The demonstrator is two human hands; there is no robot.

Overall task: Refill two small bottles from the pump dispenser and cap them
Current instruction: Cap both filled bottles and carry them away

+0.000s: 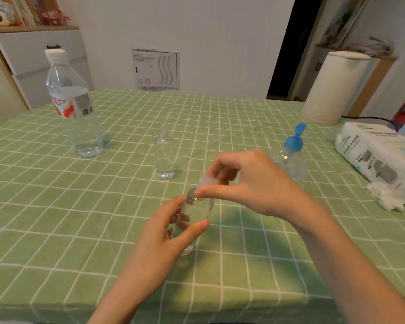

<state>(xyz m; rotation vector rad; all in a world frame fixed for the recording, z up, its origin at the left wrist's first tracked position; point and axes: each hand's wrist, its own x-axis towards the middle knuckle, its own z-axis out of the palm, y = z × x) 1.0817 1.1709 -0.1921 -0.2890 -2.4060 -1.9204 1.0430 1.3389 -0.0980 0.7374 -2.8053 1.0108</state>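
My left hand [164,239] grips a small clear bottle [197,209] around its body, holding it just above the green checked tablecloth. At the bottle's neck, my right hand [250,181] pinches a small translucent cap [206,180] between thumb and fingers. A second small clear bottle [164,155] stands uncapped farther back at the table's centre. Behind my right hand stands a clear bottle with a blue flip-top lid [292,146], its lid open; my hand hides part of it.
A large water bottle [73,106] with a white cap stands at the back left. At the right edge lie a pack of tissue paper [374,155] and crumpled tissue [388,197]. A white cylindrical appliance [332,90] with a black cord stands back right.
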